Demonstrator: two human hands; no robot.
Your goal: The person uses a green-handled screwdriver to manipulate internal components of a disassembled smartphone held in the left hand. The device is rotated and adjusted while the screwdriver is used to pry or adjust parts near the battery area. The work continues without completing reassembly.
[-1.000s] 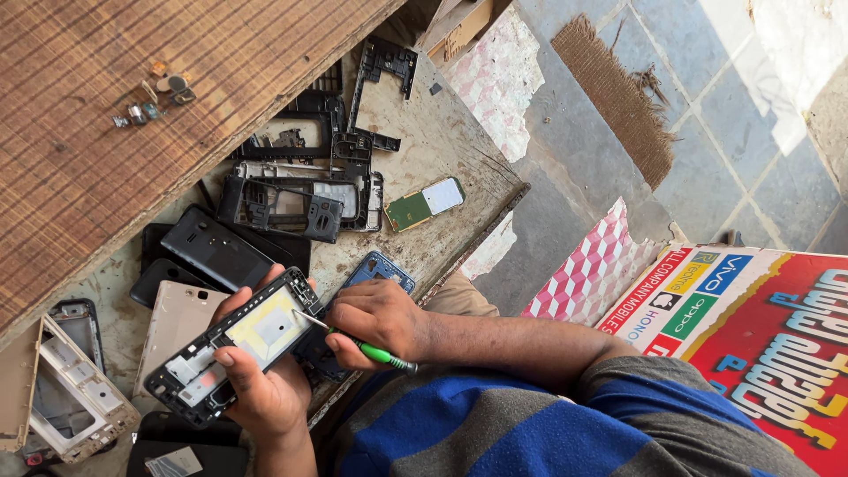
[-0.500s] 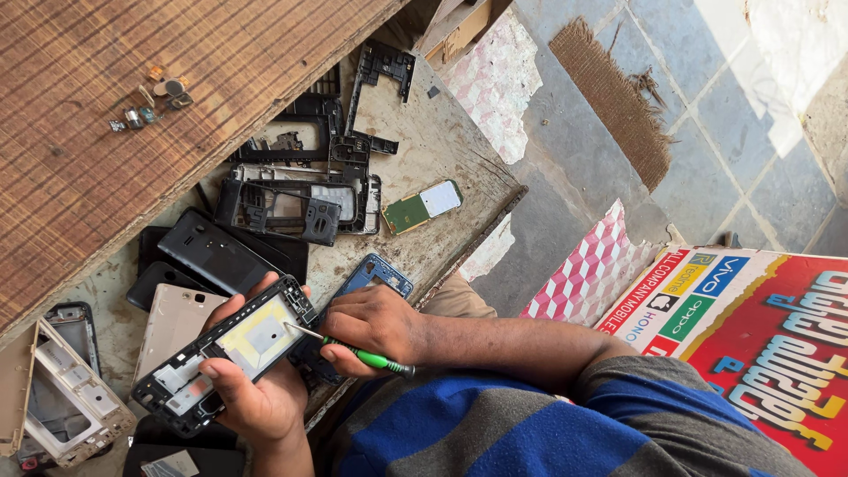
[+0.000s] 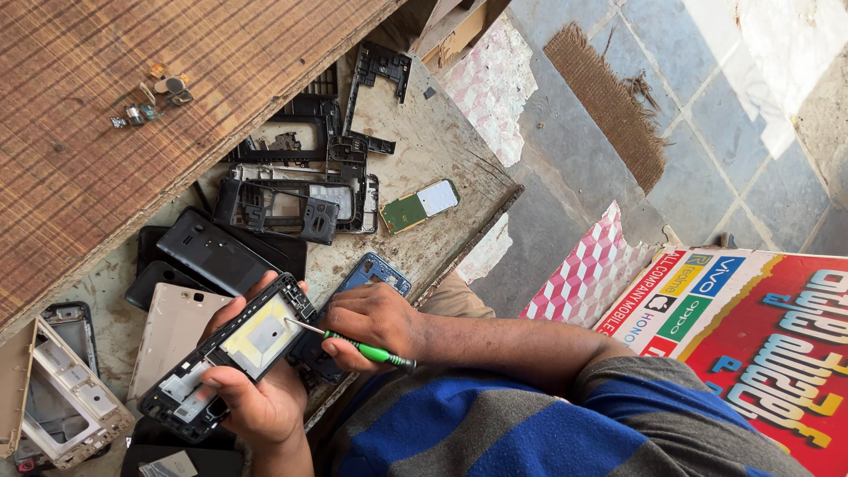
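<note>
Left grip [image 3: 252,397] clutching an opened phone [image 3: 231,355] — right grip [image 3: 371,325] pinching a green screwdriver [image 3: 353,344], tip touching the phone's frame.

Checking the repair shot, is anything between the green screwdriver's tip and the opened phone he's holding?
Nothing visible. The right hand holds the green screwdriver with its tip right at the opened phone, gripped by the left hand.

Worn grey concrete slab [image 3: 442,150], littered with black plastic phone frames [image 3: 291,190]; small green circuit board with white screen [image 3: 420,207] near the edge; blue phone frame [image 3: 375,272] beside; beige back cover [image 3: 172,329]; white-and-gold frame [image 3: 62,402] far left.
</note>
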